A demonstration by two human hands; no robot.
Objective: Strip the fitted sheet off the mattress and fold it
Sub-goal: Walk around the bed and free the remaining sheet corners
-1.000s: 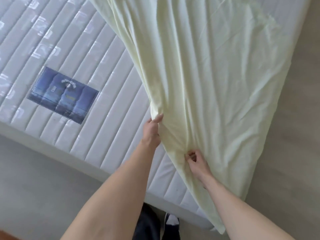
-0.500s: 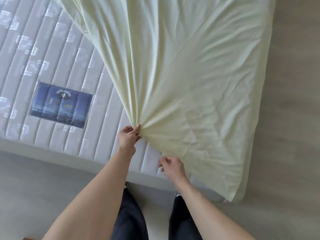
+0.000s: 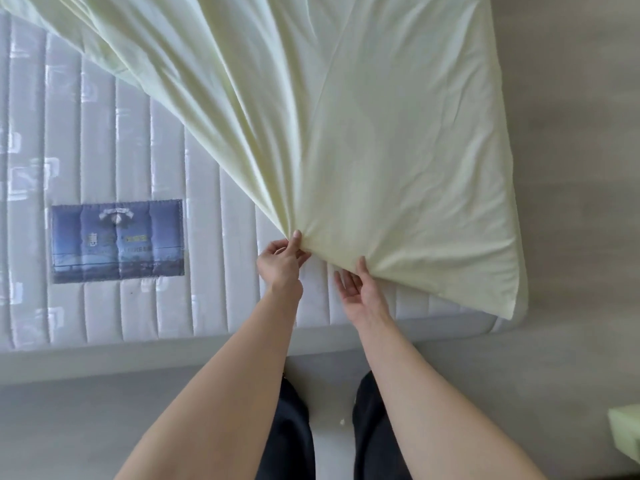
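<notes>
The pale yellow fitted sheet (image 3: pixel 363 133) lies loose over the right part of the white quilted mattress (image 3: pixel 138 306), pulled into folds that run toward my hands. My left hand (image 3: pixel 282 263) pinches a gathered point of the sheet's near edge between thumb and fingers. My right hand (image 3: pixel 358 287) is just to the right, fingers spread and relaxed, its thumb touching the sheet's edge from below. The sheet's right side hangs over the mattress's right edge.
A blue label (image 3: pixel 117 240) is sewn onto the bare mattress at left. Grey floor (image 3: pixel 571 237) runs along the right and near sides. A pale green block (image 3: pixel 627 434) shows at the lower right edge. My dark trouser legs (image 3: pixel 294 427) stand against the mattress's near side.
The sheet has been drawn further right, baring more mattress. My right hand has let go of its pinch and opened under the edge. The view has squared up to the mattress.
</notes>
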